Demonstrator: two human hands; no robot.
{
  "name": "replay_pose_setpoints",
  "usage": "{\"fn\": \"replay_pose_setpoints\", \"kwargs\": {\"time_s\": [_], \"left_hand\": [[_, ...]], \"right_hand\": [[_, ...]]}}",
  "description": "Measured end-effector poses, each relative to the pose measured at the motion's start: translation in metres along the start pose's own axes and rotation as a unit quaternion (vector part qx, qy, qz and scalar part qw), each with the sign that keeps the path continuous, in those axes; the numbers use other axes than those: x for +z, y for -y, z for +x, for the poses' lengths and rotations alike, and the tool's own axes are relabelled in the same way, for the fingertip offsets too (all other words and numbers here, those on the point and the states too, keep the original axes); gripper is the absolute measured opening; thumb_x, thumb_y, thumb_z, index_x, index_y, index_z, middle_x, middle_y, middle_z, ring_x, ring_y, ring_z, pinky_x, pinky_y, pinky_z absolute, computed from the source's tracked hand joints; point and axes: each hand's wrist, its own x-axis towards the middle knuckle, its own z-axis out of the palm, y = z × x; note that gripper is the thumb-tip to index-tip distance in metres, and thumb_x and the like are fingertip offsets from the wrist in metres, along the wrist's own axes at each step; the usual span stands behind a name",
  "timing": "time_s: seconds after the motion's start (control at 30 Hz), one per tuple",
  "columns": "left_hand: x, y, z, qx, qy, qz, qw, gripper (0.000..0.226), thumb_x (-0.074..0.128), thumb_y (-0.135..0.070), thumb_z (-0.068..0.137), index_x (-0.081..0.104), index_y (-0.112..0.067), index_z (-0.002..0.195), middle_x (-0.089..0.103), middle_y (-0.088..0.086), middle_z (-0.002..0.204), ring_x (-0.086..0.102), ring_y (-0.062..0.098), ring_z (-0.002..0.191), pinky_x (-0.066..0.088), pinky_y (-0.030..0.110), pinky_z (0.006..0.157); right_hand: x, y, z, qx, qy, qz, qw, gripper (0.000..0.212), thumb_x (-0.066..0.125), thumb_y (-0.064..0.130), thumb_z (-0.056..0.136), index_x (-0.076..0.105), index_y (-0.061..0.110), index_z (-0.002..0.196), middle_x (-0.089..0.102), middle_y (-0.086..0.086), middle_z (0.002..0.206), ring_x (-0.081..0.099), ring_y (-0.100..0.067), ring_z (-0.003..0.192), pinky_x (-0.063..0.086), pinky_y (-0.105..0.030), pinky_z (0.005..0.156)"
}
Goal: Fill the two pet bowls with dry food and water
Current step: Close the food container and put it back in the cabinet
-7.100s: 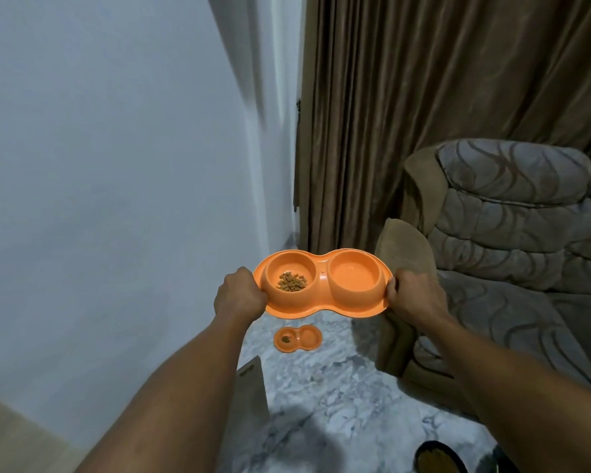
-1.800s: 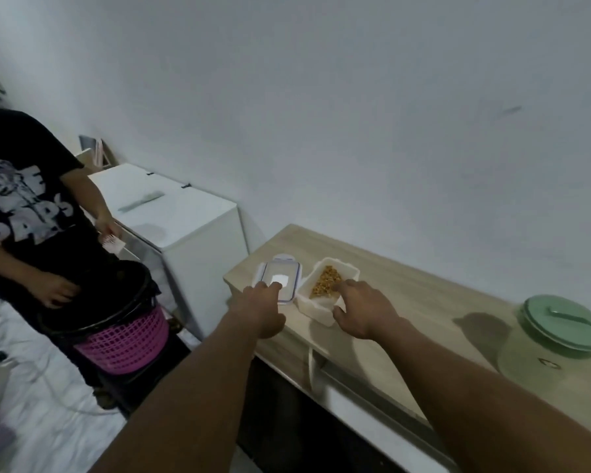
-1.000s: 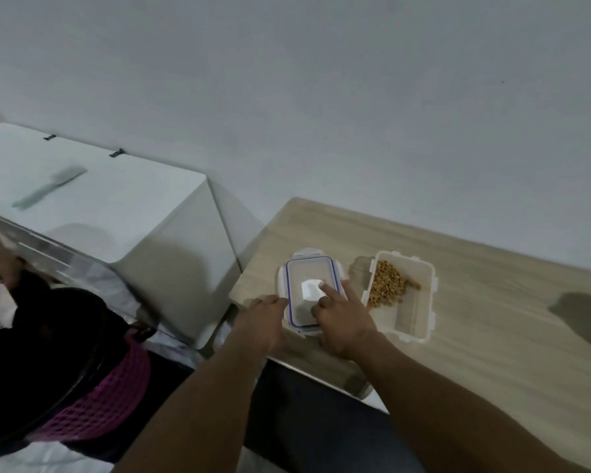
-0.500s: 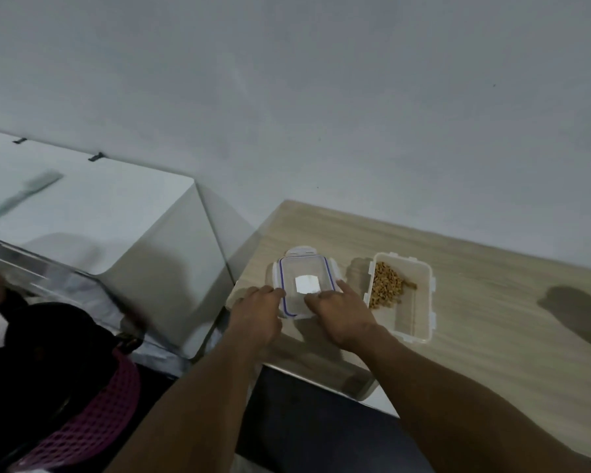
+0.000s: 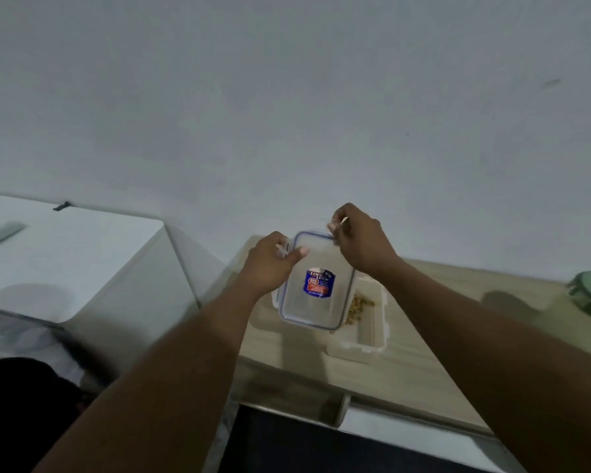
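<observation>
**Lidding the dry food**

On the surface (image 5: 406, 377) below my right hand (image 5: 362, 244), the open food container (image 5: 365, 336) is sitting. My left hand (image 5: 270, 268) and right hand are both pinching its clear lid (image 5: 316, 308), tilted above it. Next, I'm judging, comes lowering it squarely. The pet bowls aren't showing.

The left hand (image 5: 270, 268) and the right hand (image 5: 362, 247) are both bare. Behind each, the left forearm (image 5: 185, 363) and the right forearm (image 5: 475, 336) are bare skin too, uncovered from the wrist back to the lower edge of the view (whatever is worn higher up lies out of sight). On the left hand the thumbnail (image 5: 302, 250) shows, trimmed short. The nails of the right hand are too blurred to describe.
</observation>
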Motion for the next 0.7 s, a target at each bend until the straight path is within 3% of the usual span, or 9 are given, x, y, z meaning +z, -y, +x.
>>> {"fn": "replay_pose_setpoints", "kwargs": {"time_s": [0.07, 0.17, 0.27, 0.37, 0.43, 0.5, 0.57, 0.7], "left_hand": [[0.025, -0.007, 0.001, -0.02, 0.013, -0.061, 0.998, 0.039, 0.067, -0.05, 0.089, 0.052, -0.014, 0.09, 0.058, 0.003, 0.086, 0.054, 0.018, 0.075, 0.045, 0.034, 0.069], [0.067, -0.01, -0.006, -0.05, 0.041, -0.126, 0.99, 0.043, 0.065, -0.05, 0.089, 0.052, -0.009, 0.089, 0.052, 0.002, 0.079, 0.049, 0.018, 0.07, 0.041, 0.032, 0.066], [0.104, 0.0, -0.012, -0.09, 0.061, -0.144, 0.984, 0.045, 0.061, -0.054, 0.086, 0.052, -0.01, 0.086, 0.051, 0.003, 0.079, 0.047, 0.018, 0.073, 0.041, 0.034, 0.069], [0.122, 0.006, -0.014, -0.108, 0.045, -0.133, 0.984, 0.039, 0.059, -0.051, 0.091, 0.05, -0.015, 0.08, 0.054, 0.003, 0.079, 0.051, 0.021, 0.075, 0.052, 0.043, 0.075], [0.126, 0.008, -0.012, -0.093, 0.036, -0.073, 0.992, 0.04, 0.057, -0.051, 0.094, 0.055, -0.011, 0.09, 0.059, 0.004, 0.085, 0.054, 0.023, 0.079, 0.05, 0.043, 0.076], [0.128, 0.01, -0.008, -0.077, 0.032, 0.011, 0.996, 0.036, 0.052, -0.045, 0.099, 0.057, -0.01, 0.104, 0.062, 0.004, 0.096, 0.056, 0.024, 0.087, 0.041, 0.034, 0.072], [0.132, 0.016, -0.002, -0.066, 0.027, 0.051, 0.996, 0.034, 0.05, -0.039, 0.102, 0.058, -0.01, 0.118, 0.063, 0.008, 0.111, 0.059, 0.029, 0.101, 0.04, 0.031, 0.078], [0.143, 0.027, 0.005, -0.087, 0.016, 0.071, 0.994, 0.038, 0.048, -0.028, 0.103, 0.052, -0.013, 0.138, 0.048, 0.017, 0.132, 0.054, 0.034, 0.118, 0.039, 0.03, 0.091]], "right_hand": [[-0.013, -0.018, -0.002, 0.057, -0.028, 0.03, 0.998, 0.014, 0.06, 0.032, 0.099, 0.058, 0.017, 0.099, 0.068, -0.002, 0.076, 0.063, -0.021, 0.077, 0.044, -0.03, 0.065], [-0.021, -0.052, -0.019, 0.166, -0.051, 0.07, 0.982, 0.025, 0.067, 0.039, 0.094, 0.06, 0.018, 0.105, 0.066, -0.002, 0.087, 0.06, -0.019, 0.082, 0.041, -0.029, 0.068], [-0.013, -0.086, -0.043, 0.247, -0.046, 0.103, 0.962, 0.034, 0.071, 0.043, 0.089, 0.059, 0.018, 0.107, 0.064, -0.004, 0.096, 0.061, -0.021, 0.088, 0.044, -0.031, 0.075], [0.001, -0.111, -0.066, 0.289, -0.025, 0.128, 0.949, 0.039, 0.073, 0.047, 0.086, 0.057, 0.019, 0.108, 0.066, -0.006, 0.102, 0.065, -0.026, 0.094, 0.055, -0.041, 0.08], [0.009, -0.121, -0.077, 0.295, -0.036, 0.12, 0.947, 0.041, 0.073, 0.049, 0.087, 0.059, 0.017, 0.109, 0.066, -0.006, 0.103, 0.065, -0.026, 0.096, 0.055, -0.043, 0.084], [0.017, -0.126, -0.08, 0.287, -0.046, 0.094, 0.952, 0.043, 0.069, 0.046, 0.092, 0.061, 0.01, 0.113, 0.065, -0.004, 0.103, 0.06, -0.023, 0.095, 0.048, -0.034, 0.079], [0.025, -0.128, -0.076, 0.278, -0.043, 0.064, 0.958, 0.044, 0.065, 0.043, 0.096, 0.06, 0.006, 0.118, 0.062, -0.006, 0.106, 0.057, -0.023, 0.095, 0.04, -0.029, 0.075], [0.045, -0.135, -0.063, 0.28, -0.03, 0.004, 0.96, 0.049, 0.058, 0.044, 0.099, 0.055, 0.005, 0.128, 0.054, -0.018, 0.125, 0.056, -0.034, 0.113, 0.041, -0.031, 0.085]]}}
